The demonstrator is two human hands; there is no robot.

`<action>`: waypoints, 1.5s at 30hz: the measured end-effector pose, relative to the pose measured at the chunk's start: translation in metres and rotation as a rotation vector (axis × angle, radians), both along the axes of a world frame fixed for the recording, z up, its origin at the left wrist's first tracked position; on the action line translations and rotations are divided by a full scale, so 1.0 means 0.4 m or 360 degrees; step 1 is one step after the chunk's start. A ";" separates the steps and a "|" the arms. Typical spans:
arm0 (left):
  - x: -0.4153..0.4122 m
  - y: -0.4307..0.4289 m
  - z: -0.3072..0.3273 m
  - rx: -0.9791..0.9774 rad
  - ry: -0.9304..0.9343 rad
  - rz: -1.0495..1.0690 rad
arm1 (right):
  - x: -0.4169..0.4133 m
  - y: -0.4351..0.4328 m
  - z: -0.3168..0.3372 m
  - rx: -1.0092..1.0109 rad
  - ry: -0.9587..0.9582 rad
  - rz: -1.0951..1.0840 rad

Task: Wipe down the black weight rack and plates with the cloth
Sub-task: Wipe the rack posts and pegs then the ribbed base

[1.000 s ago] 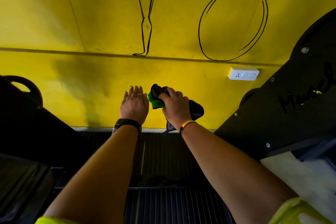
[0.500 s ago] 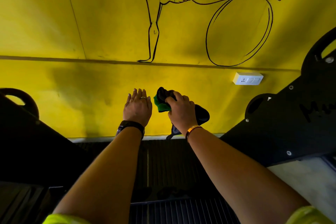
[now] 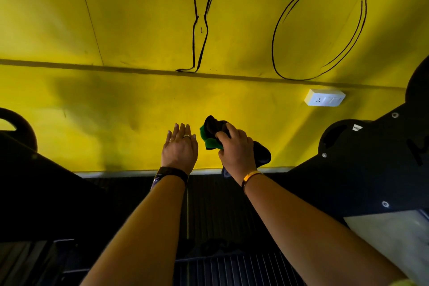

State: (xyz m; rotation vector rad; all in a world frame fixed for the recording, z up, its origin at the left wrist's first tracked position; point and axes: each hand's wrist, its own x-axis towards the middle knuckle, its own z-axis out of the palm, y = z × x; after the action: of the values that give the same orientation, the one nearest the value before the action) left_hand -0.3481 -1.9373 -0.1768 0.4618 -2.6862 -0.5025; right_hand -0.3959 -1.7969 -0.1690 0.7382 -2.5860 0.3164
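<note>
Two bare hands reach forward between the dark side panels of a black metal weight rack [image 3: 362, 169]; one panel rises at the left edge of the view and the other, studded with round bolts, at the right. At centre, the left hand [image 3: 180, 148] is held flat, its fingers [image 3: 182, 129] straight and close together and gripping nothing; it has a ring on one finger and a black wristwatch [image 3: 170, 173] at the wrist. Just beside it, the right hand [image 3: 236, 153] has its fingers [image 3: 229, 131] curled round a bunched green and black cloth [image 3: 210, 137], part of which hangs dark below the palm; a thin orange wristband [image 3: 250, 175] circles that wrist. The cloth is raised in front of a yellow painted wall [image 3: 116, 104], between the two rack panels and touching neither. On the wall are a black outline drawing [image 3: 276, 30] and, to the right, a white rectangular socket plate [image 3: 325, 98]. Below the forearms lies a ribbed black surface [image 3: 220, 204]; weight plates cannot be made out
</note>
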 end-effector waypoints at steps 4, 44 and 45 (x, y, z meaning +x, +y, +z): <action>-0.037 -0.002 -0.093 0.0051 0.0004 0.0028 | -0.057 0.001 -0.088 0.0017 0.0000 0.0060; -0.133 0.116 -1.979 0.0046 -0.1145 -0.0030 | -0.153 0.104 -1.974 0.0719 -0.1115 0.0225; -0.128 0.121 -1.984 0.0040 -0.1124 -0.0020 | -0.153 0.106 -1.979 0.0644 -0.1011 0.0238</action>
State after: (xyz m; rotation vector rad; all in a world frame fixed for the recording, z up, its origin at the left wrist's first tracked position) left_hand -0.3994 -1.8887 -0.9704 0.7422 -3.3547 -0.4332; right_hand -0.4570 -1.7544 -0.9608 1.1220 -3.2548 0.0696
